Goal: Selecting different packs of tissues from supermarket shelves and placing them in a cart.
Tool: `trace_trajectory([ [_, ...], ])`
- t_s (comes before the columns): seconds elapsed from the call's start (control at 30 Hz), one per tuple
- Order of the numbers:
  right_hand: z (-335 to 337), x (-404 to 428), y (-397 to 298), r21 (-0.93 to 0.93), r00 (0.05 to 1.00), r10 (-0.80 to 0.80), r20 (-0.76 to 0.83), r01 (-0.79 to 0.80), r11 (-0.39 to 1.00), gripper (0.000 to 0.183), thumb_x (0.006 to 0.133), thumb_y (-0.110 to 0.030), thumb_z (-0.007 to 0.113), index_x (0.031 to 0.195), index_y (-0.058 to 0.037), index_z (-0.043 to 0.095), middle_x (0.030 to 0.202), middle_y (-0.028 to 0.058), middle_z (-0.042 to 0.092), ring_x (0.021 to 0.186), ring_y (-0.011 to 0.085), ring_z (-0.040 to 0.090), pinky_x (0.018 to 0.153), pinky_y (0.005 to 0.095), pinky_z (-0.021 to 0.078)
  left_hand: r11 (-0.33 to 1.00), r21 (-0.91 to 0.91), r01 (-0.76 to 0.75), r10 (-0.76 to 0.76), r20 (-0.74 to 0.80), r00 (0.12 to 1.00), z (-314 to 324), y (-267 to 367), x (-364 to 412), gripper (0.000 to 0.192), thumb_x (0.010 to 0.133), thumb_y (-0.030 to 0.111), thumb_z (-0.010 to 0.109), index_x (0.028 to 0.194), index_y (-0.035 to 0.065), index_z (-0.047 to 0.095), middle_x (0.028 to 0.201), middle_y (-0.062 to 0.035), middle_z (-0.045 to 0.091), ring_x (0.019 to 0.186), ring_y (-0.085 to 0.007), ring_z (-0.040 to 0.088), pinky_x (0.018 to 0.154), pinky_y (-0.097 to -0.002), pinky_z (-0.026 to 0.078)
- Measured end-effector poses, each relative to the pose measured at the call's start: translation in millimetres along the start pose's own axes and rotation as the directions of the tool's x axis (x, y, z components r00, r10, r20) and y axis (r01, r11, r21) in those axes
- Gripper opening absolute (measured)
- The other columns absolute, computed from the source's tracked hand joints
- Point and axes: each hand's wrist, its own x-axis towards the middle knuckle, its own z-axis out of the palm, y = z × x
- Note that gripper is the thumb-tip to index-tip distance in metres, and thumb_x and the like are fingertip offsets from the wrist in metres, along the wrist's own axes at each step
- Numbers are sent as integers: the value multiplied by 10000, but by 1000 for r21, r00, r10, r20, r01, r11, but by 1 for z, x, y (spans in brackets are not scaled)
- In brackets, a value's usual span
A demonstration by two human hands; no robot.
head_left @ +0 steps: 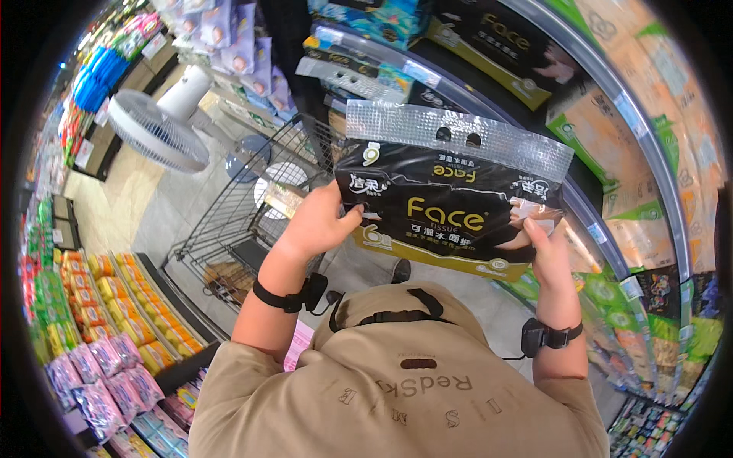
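Note:
A black and gold plastic-wrapped multipack of facial tissue (441,200) is held up in front of my chest, its printed front facing me. My left hand (323,220) grips the pack's left end, thumb on the front. At the right end, my right hand (551,252) grips it too, with the thumb across the front near the lower corner. Along the top edge runs a clear, textured plastic strip with two handle holes. The fingers behind the pack are hidden. Both wrists wear black straps with small devices.
A wire shopping cart (229,229) stands at my left, with a white pedestal fan (157,131) beyond it. Shelves of tissue packs (504,51) curve along the front and right. Yellow and orange packages (123,292) fill a display at lower left.

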Motion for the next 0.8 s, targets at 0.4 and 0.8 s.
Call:
trace_trajectory([
  [0.4,-95,3,3,-109,999,-18,40,22,994,391,970,-278,710,1205,27,641,1153,95,713,1006,175,677,865,318,540,965,207,-159,186,-119,975,28,109,86,373,788,90,660,1138,-26,603,846,-217,702,816,-429,682,730,-399,535],
  [0.8,-146,26,6,142,980,-195,-49,200,969,567,868,-114,807,1321,15,490,1122,60,665,1014,146,646,886,318,548,864,-323,-387,298,-292,909,72,120,133,444,883,-66,579,1322,-26,533,1257,-85,611,1121,-168,575,996,-321,444],
])
